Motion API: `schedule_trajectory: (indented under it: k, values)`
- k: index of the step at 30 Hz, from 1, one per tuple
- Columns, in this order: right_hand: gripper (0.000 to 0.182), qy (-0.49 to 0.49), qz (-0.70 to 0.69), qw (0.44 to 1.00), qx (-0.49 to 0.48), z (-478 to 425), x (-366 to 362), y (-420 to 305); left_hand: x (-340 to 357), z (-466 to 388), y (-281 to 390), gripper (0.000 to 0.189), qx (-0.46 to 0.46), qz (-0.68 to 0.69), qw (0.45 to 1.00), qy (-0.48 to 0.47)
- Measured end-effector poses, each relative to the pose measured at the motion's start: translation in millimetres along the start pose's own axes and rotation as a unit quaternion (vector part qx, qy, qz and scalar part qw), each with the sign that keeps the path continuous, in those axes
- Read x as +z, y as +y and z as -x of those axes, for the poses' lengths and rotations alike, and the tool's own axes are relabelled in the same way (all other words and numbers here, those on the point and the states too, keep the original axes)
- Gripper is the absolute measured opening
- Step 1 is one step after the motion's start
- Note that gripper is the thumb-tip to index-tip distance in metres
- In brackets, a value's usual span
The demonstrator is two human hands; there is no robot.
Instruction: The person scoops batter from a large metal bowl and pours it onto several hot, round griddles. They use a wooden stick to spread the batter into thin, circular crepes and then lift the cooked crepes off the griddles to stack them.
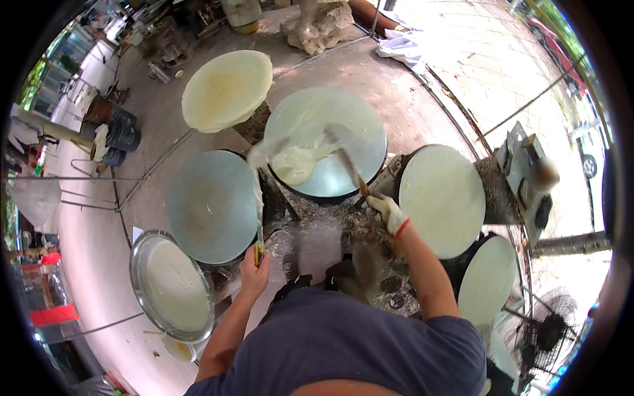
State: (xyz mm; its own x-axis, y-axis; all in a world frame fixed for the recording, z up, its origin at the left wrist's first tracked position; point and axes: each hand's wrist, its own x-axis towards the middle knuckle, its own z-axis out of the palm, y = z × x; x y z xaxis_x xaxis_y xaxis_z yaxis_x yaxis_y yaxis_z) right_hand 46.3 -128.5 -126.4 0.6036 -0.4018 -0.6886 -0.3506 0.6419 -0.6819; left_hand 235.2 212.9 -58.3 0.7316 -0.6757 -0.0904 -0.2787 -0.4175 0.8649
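Note:
My right hand (386, 210), in a white work glove with a red cuff, grips the handle of a spreading tool (352, 168) whose blurred far end is over the middle round griddle (342, 183). Pale batter (294, 166) lies pooled and smeared on that griddle. My bare left hand (255, 273) holds a long batter-coated scraper (259, 222) by its yellow handle. The scraper stands along the right edge of the left griddle (210, 208), its blurred far end between the two griddles. A steel basin (133, 277) of white batter sits at the lower left.
Thin pale sheets cover the right griddle (441, 203) and the far right one (488, 282). A round stack of flat sheets (228, 91) stands at upper left. A floor fan (550, 331) is at lower right, dark buckets (124, 131) at left. Part of another person's arm (369, 15) shows at the top.

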Motion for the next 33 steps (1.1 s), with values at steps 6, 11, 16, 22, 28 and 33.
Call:
schedule_trajectory:
  k: [6,11,16,22,28,33]
  values:
    - [0.033,-0.022,-0.111,0.993,-0.012,1,200,64,-90,-22,8,0.013,-0.056,0.303,0.950,-0.040]
    - [0.032,0.195,-0.104,0.959,-0.176,-51,258,96,-166,-3,-28,0.011,-0.108,0.390,0.914,-0.013]
    - [0.043,0.393,-0.010,0.908,-0.148,-46,338,111,-213,27,-69,0.011,-0.147,0.444,0.884,0.017]
    - [0.035,0.367,0.020,0.915,-0.167,-67,268,114,-232,50,-92,0.018,-0.166,0.490,0.856,-0.010]
    - [0.026,0.303,-0.033,0.923,-0.236,-57,281,105,-224,53,-76,0.026,-0.199,0.547,0.812,-0.038]
    - [0.019,0.324,-0.106,0.928,-0.151,-41,215,120,-207,56,-73,0.022,-0.157,0.569,0.799,-0.116]
